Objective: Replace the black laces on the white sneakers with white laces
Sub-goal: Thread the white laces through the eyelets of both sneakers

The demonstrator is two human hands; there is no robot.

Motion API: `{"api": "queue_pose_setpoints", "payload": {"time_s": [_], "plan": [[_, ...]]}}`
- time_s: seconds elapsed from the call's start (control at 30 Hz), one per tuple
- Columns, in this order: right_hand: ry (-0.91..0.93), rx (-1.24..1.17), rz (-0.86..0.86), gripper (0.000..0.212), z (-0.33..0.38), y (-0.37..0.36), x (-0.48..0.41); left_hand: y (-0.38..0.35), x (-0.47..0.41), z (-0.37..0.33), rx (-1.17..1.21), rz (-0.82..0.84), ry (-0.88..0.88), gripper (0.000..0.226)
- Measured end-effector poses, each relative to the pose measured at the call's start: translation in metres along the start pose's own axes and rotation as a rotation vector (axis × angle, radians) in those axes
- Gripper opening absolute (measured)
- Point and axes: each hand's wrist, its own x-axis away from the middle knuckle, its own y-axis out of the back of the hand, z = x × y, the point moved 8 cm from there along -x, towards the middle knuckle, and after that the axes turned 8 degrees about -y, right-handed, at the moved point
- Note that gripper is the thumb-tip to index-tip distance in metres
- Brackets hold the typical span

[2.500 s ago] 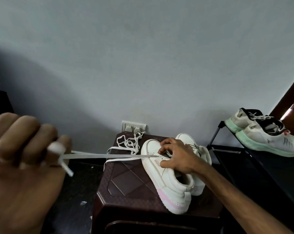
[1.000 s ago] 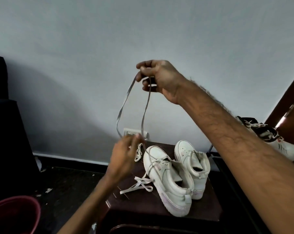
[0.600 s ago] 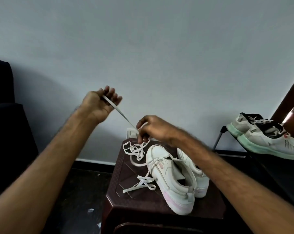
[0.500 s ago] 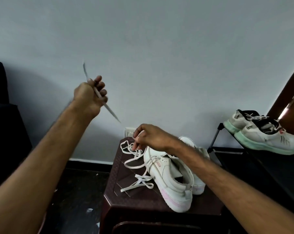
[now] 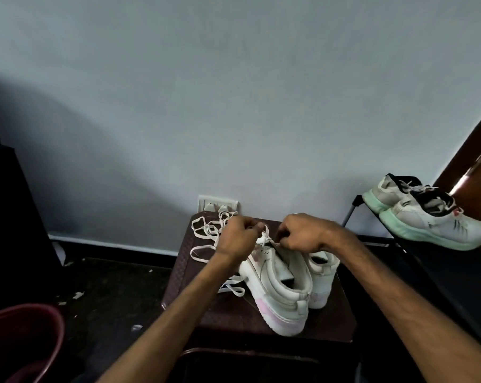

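A pale grey wall (image 5: 234,92) fills the upper field, above a dark floor (image 5: 109,294). A dark brown plastic stool (image 5: 341,313) stands against the wall at centre. To the right is a black shoe rack (image 5: 441,269) carrying a pair of green-soled sneakers (image 5: 427,222). The rim of a red bucket (image 5: 51,327) shows at lower left. Two white sneakers rest side by side on the stool, heels toward the viewer: the near sneaker (image 5: 278,294), with a pink heel edge, and the far sneaker (image 5: 323,272), touching it on the right. Both forearms reach in from below. The left hand (image 5: 238,239) and the right hand (image 5: 303,233) meet over the front of the near sneaker, fingers curled, each pinching a short stretch of the white lace (image 5: 206,230) that runs between them. The rest of the lace lies in loose loops on the stool's far left corner and beside the near sneaker. A white wall socket (image 5: 217,203) sits just behind the stool.
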Motion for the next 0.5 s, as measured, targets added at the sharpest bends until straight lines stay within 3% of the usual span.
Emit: {"api": "queue_pose_setpoints", "payload": {"time_s": [0.07,0.27,0.5], "plan": [[-0.001,-0.015,-0.026,0.012,-0.003,-0.003,-0.003,-0.006,0.003,0.01,-0.02,-0.01,0.023,0.022],[0.012,-0.262,-0.064,0.012,-0.024,-0.01,-0.009,0.004,0.004,0.012,-0.181,-0.149,-0.034,0.026],[0.014,-0.394,-0.111,0.011,-0.033,-0.013,-0.014,-0.004,-0.002,0.003,-0.435,0.035,-0.128,0.01]]}}
